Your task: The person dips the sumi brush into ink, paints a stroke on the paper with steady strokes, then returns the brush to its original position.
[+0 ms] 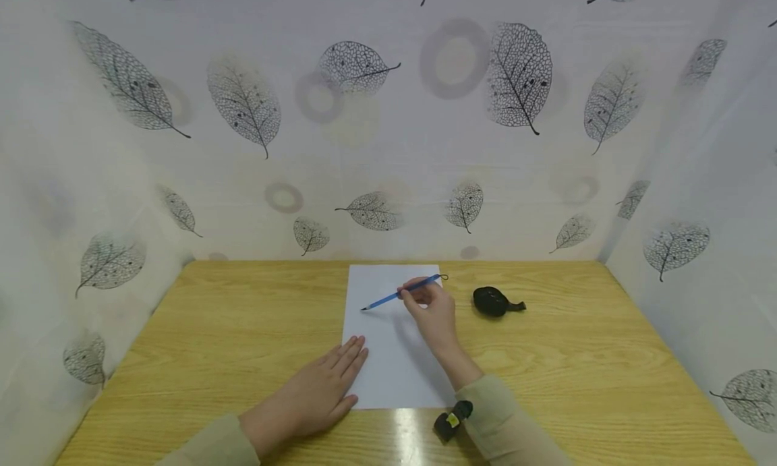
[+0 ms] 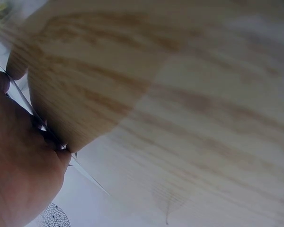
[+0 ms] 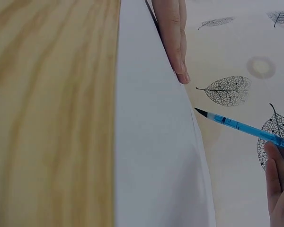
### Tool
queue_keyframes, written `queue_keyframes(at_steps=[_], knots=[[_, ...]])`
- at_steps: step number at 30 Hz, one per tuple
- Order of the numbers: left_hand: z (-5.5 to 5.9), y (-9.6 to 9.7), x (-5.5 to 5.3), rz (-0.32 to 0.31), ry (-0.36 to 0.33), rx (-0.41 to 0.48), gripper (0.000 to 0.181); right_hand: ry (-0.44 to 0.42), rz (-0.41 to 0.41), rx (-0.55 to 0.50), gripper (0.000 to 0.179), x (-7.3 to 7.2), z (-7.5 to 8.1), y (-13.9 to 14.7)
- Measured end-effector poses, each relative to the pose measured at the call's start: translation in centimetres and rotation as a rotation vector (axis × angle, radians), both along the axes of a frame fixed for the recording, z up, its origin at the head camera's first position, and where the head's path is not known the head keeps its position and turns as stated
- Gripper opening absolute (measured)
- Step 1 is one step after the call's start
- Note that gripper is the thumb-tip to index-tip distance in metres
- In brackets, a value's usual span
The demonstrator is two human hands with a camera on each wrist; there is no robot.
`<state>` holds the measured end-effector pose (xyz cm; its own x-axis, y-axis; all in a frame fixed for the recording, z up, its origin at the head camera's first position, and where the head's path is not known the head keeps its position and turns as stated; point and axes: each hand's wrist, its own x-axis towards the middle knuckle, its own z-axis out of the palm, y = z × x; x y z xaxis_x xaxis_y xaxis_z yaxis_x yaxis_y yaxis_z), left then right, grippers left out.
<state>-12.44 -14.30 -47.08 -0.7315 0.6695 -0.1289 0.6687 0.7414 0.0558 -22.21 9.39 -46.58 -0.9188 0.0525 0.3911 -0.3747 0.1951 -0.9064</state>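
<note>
A blue writing brush (image 1: 388, 299) with a dark pointed tip and a small loop at its far end slants over the white sheet of paper (image 1: 388, 378). My right hand (image 1: 434, 314) pinches its shaft between thumb and fingers, palm side turned left. In the right wrist view the brush (image 3: 246, 127) shows a black bristle tip, held just above the paper (image 3: 151, 123). My left hand (image 1: 322, 392) lies flat, its straight fingers resting on the paper's left edge and its thumb near the lower left corner. No marks show on the sheet.
A small black rounded object (image 1: 490, 302) with a short stem-like end lies right of the paper. The wood-grain table (image 1: 243, 317) meets pale leaf-patterned cloth (image 1: 394, 149) at the back and sides. A black wrist camera (image 1: 452, 420) sits at the right sleeve.
</note>
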Motion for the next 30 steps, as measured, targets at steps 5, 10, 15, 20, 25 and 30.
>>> queue_keyframes(at_steps=[5,10,15,20,25,30], knots=[[-0.18,0.02,-0.03,-0.006,0.013,0.000,0.070,-0.003,-0.004,0.005,0.009,0.03,-0.05,-0.07],[-0.44,-0.01,-0.08,-0.009,0.025,-0.001,0.070,-0.019,-0.010,0.024,0.009,0.06,-0.08,-0.09],[-0.53,-0.03,-0.10,-0.010,0.024,-0.004,0.070,-0.028,-0.026,0.066,0.007,0.09,-0.07,-0.02],[-0.43,-0.03,-0.13,-0.006,0.010,-0.007,0.070,-0.035,-0.026,0.103,0.007,0.21,0.11,0.06],[-0.41,-0.03,-0.14,-0.006,0.006,-0.007,0.070,-0.035,-0.015,0.131,0.007,0.45,0.54,0.04],[-0.39,-0.05,-0.10,-0.009,0.011,-0.008,0.069,-0.031,-0.019,0.131,0.007,0.44,0.52,0.06]])
